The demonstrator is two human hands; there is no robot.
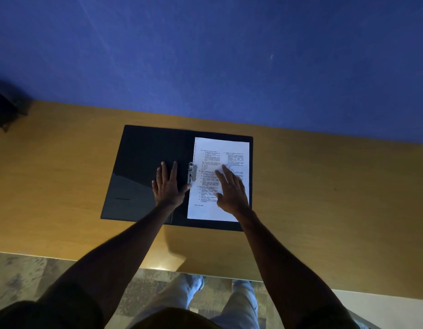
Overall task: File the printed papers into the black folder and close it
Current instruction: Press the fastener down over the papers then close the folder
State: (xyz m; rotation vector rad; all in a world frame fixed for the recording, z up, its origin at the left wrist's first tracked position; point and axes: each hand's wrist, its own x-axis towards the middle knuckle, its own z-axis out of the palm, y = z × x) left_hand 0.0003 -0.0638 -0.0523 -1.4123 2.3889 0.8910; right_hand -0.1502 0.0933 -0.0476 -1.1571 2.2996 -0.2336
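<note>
The black folder [136, 162] lies open and flat on the wooden table [324, 198]. White printed papers [231, 150] lie on its right half, their left edge at the metal clip [191, 173] in the spine. My left hand [169, 185] rests flat on the inside of the left cover, fingers spread, thumb beside the clip. My right hand [230, 191] lies palm down on the papers with fingers apart. Neither hand grips anything.
A blue wall [205, 55] rises right behind the table. A dark object [6, 108] sits at the table's far left corner. The near table edge runs above my legs and the floor [27, 274].
</note>
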